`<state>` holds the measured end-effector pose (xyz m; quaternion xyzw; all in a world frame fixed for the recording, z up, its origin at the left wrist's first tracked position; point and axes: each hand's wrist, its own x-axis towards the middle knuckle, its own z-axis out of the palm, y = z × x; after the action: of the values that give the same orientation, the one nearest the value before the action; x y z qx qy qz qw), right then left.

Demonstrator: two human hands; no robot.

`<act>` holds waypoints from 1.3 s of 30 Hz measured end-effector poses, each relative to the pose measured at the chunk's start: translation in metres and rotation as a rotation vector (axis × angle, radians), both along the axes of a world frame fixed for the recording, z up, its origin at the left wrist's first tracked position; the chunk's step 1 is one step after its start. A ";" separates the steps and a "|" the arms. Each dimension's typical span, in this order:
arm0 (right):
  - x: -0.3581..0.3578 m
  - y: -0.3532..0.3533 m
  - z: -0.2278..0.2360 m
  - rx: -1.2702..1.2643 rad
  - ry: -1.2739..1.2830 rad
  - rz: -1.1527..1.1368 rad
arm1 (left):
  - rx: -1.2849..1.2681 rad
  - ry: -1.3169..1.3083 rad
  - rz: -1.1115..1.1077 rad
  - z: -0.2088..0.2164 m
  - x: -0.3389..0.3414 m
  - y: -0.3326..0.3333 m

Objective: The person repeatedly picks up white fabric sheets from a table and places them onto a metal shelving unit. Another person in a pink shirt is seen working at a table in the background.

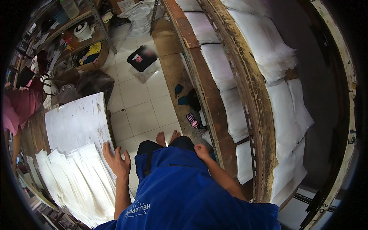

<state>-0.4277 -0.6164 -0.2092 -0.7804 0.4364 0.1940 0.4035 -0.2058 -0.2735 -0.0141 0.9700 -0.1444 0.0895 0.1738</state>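
My left hand (117, 159) is open, fingers apart, at the right edge of a table. Beside it lies a fanned pile of thin white sheets (82, 178), uneven along its far edge. Beyond the pile, a larger white board or sheet (76, 122) with dark smudges lies on the table. My right hand (202, 151) is closed in a loose fist beside my right thigh, with nothing visible in it. Near that hand stands a rack with white sheet stacks on its lower shelf (244, 159) and upper shelf (283, 115).
A person in pink (27, 101) is at the far left. A black flat item (142, 58) lies on the tiled floor (142, 117). A phone (191, 120) rests by the rack's base. A cardboard box of cloth (92, 57) and cluttered shelves stand at the back left.
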 end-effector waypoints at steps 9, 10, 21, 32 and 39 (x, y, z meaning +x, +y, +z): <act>0.004 -0.009 0.000 0.022 0.044 0.042 | -0.013 -0.008 0.033 0.002 0.000 -0.002; 0.010 -0.010 0.010 0.027 0.040 0.055 | -0.016 -0.006 0.039 0.002 -0.002 -0.001; -0.003 -0.039 0.000 0.063 0.030 0.112 | -0.326 0.106 0.011 -0.010 -0.041 -0.037; 0.052 -0.065 0.013 0.098 -0.111 0.249 | -1.016 1.488 0.840 -0.246 -0.223 -0.020; 0.117 -0.069 0.057 -0.105 -0.027 0.464 | -1.114 1.578 0.904 -0.265 -0.263 -0.054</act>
<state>-0.3108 -0.6858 -0.1524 -0.8823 0.2491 0.2480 0.3129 -0.4686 -0.3277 -0.2789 0.5010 0.4439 -0.4545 0.5877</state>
